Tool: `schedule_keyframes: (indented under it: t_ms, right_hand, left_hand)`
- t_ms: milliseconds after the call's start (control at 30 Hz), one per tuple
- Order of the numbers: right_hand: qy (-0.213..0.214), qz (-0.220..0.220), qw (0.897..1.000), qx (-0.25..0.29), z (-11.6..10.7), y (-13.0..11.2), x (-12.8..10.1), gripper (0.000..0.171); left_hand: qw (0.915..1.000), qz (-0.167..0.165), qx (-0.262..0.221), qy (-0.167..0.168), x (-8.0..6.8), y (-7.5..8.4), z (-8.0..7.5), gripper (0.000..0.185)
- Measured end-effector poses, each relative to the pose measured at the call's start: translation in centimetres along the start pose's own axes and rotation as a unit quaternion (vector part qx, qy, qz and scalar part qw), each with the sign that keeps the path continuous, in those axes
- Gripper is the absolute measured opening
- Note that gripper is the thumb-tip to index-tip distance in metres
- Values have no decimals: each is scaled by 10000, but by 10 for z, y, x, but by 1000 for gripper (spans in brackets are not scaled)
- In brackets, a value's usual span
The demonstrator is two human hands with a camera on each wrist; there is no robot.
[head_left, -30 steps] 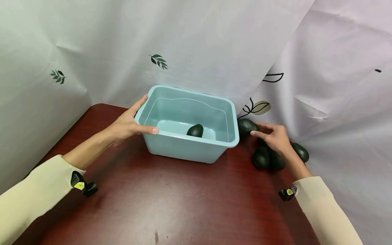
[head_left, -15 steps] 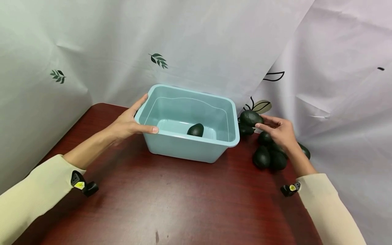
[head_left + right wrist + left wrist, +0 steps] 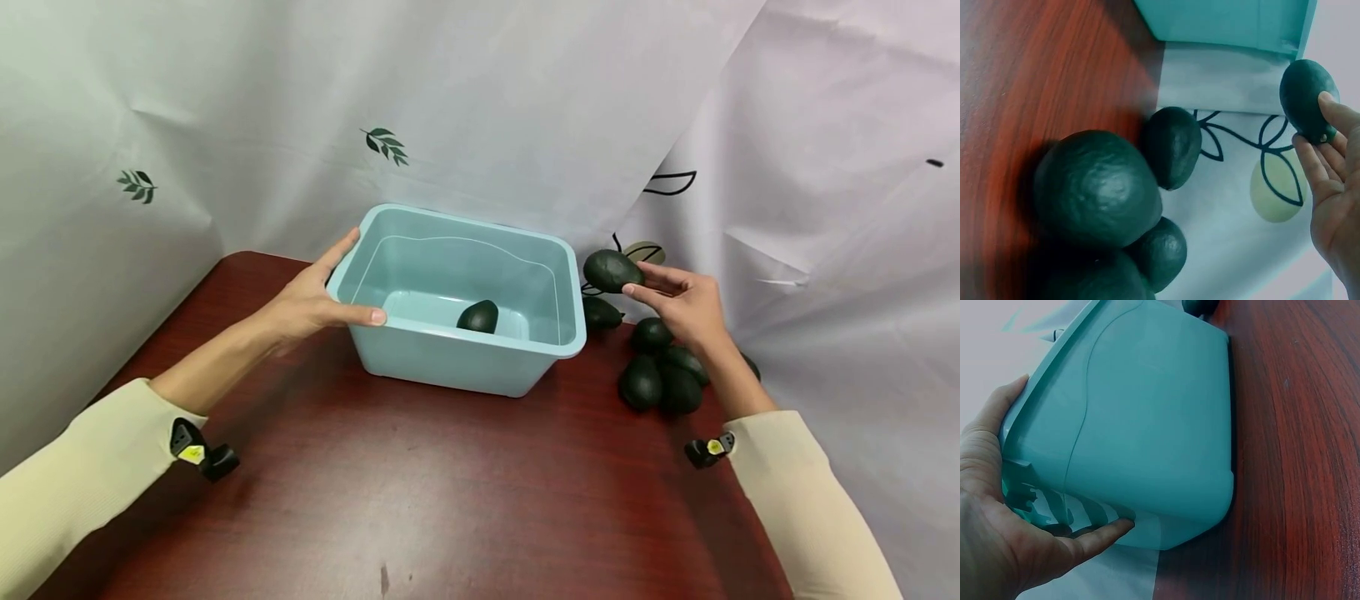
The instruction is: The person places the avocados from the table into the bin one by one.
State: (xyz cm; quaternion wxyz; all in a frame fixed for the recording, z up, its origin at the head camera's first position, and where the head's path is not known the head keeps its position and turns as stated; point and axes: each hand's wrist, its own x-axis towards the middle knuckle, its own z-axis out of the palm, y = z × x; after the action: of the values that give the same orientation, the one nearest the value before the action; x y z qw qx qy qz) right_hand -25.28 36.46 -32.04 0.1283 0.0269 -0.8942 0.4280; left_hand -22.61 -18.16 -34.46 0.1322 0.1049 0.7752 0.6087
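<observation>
right hand [image 3: 686, 304] holds an avocado [image 3: 611, 271], seemingly beside the bin [image 3: 457, 367].

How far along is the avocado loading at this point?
One avocado in the bin already lies in the teal bin, which the left hand steadies. The right hand holds the lifted avocado beside the rim. The avocado pile remains on the table.

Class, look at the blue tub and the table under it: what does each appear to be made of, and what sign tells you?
Tub: likely moulded plastic, smooth with a soft sheen, rounded corners and rolled rim. Table: reddish-brown wood grain, glossy; solid wood or laminate, cannot tell.
</observation>
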Motion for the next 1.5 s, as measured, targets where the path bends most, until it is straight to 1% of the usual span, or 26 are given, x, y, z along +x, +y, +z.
schedule_keyframes:
  t_ms: [100,233,433,600,833,1067,1233,1333,1500]
  right_hand:
    - [2,-61,10000,11,1,-5,2,55]
    - [57,-179,9996,207,4,-11,3,54]
    - [239,-264,9983,462,8,-17,2,52]
    - [386,-458,9964,605,13,-25,5,50]
    - [332,-758,9916,995,23,-34,8,46]
    - [265,-887,9924,807,30,-41,12,48]
    - [241,-1167,9891,870,35,-45,16,45]
    - [253,-1305,9875,847,38,-49,17,43]
    - [215,-1319,9877,811,44,-55,20,44]
  left_hand:
    - [10000,-4,-22,12,0,0,0,129]
    - [10000,-17,-31,8,-1,0,-1,130]
    - [9999,-70,-36,-98,-1,0,-1,129]
    - [9999,-96,-18,-104,0,2,-2,129]
    - [9998,-129,-84,-102,0,3,-2,130]
    - [9998,-99,-127,-102,1,1,-3,130]
    - [9998,-16,-142,-98,2,1,-2,131]
    - [9998,-39,-143,-90,2,2,-2,131]
    - [9999,-41,-132,-59,2,2,-1,131]
